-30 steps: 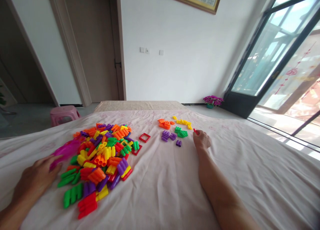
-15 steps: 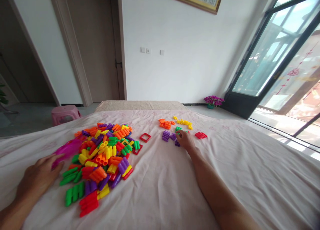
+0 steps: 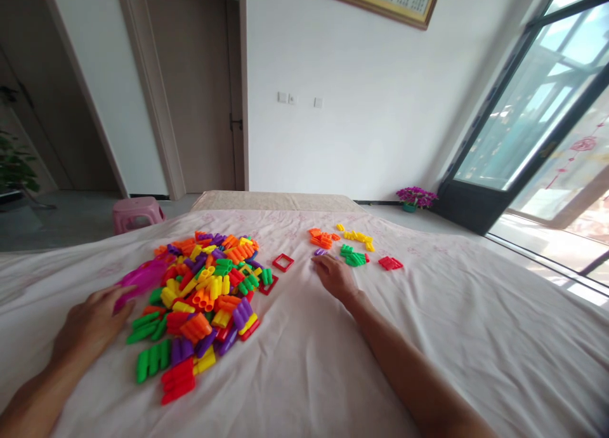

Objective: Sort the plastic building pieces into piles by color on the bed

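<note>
Head view: the right grip (image 3: 335, 279) bends over the purple tube blocks (image 3: 320, 252), fingers curled; whether it clasps one, I cannot tell. Beyond it lie orange tube blocks (image 3: 322, 239) and yellow tube blocks (image 3: 351, 235); right of it, green tube blocks (image 3: 356, 259), then red tube blocks (image 3: 391, 263). Left of it are a red square frame (image 3: 283, 255) and the mixed block pile (image 3: 205, 295). The left grip (image 3: 92, 320), half-curled, meets a magenta plastic item (image 3: 143, 274), its hold unclear

There are one block heap (image 3: 202, 295) and two red frames (image 3: 280, 267)
</note>
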A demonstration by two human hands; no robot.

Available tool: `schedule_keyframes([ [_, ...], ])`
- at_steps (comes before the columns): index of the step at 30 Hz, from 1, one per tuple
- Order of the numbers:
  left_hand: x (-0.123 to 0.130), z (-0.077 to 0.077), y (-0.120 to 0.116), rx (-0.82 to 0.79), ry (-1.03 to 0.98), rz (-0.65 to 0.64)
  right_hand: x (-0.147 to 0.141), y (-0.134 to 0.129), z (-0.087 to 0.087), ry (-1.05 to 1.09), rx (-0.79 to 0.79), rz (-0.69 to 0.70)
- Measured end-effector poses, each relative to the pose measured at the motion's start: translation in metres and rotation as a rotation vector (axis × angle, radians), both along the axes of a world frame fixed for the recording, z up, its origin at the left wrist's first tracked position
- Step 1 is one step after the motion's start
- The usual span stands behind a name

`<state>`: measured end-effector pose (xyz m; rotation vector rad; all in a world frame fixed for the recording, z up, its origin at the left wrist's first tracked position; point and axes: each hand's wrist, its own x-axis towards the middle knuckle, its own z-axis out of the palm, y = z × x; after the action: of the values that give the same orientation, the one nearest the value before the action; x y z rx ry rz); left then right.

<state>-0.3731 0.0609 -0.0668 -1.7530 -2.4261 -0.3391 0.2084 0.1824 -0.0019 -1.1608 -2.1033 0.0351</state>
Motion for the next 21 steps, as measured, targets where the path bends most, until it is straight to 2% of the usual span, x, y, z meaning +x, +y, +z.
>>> schedule_keyframes([
  [3,0.001,0.001,0.0,0.024,0.001,0.003,-0.029,-0.012,0.001,-0.115,-0.005,0.206],
  [5,0.002,0.001,0.0,0.031,0.001,0.007,-0.045,-0.016,-0.001,-0.198,-0.033,0.284],
  [11,0.006,0.005,-0.001,0.014,0.005,0.018,-0.062,-0.016,-0.01,-0.355,-0.119,0.295],
  [16,0.009,0.009,-0.003,0.012,-0.002,0.018,-0.06,-0.019,-0.004,-0.316,-0.084,0.321],
  [21,0.008,0.009,-0.003,0.003,-0.019,0.015,-0.064,-0.022,-0.009,-0.322,-0.028,0.363],
])
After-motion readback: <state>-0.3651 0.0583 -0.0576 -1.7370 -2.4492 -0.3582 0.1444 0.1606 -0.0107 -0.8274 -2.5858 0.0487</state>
